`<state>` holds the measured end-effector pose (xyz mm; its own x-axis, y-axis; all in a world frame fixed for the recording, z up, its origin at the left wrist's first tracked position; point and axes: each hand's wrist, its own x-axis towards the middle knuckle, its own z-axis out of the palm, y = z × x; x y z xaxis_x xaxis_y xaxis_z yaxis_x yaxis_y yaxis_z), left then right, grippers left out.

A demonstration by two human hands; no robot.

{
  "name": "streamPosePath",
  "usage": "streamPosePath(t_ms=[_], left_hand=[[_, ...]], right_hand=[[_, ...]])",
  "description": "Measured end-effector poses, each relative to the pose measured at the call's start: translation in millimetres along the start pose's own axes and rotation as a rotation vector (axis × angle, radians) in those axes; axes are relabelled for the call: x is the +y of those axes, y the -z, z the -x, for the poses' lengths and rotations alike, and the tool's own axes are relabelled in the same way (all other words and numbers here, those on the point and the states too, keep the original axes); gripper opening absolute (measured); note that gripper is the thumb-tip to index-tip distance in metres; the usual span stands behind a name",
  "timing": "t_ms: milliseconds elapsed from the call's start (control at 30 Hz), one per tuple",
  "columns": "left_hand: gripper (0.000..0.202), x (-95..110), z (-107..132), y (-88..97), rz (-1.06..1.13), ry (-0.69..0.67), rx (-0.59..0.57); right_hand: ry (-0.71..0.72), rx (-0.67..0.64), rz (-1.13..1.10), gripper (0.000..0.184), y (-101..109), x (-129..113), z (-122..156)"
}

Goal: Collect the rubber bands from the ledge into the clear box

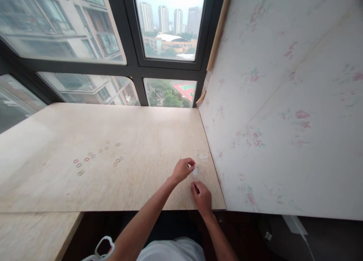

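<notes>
My left hand (183,170) is closed in a pinch at the upper left of a small clear plastic bag (199,174) with a white patch on it. Closer to the table's front edge, my right hand (202,196) has its fingers curled and pressed together at the bag's lower edge. The bag is thin and see-through, so its outline and contents are hard to make out. Just beyond it lies another clear plastic piece (202,156) with a white patch, touched by neither hand.
Several small thin rings, red, green and brownish, lie scattered on the left of the pale wooden table (159,132); one is a red ring (87,159). A flowered wall (272,113) borders the right side. Dark-framed windows (170,68) stand behind.
</notes>
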<state>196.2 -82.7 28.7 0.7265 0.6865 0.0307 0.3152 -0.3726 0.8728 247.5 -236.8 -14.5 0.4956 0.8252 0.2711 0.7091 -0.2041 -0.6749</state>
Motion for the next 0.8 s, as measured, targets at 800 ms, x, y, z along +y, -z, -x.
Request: streamPosePath(t_ms=[800], left_hand=[[0.009, -75.6, 106.2, 65.3, -0.026, 0.156, 0.516]], right_hand=[[0.009, -0.007, 0.028, 0.034, -0.2, 2.6, 1.7]])
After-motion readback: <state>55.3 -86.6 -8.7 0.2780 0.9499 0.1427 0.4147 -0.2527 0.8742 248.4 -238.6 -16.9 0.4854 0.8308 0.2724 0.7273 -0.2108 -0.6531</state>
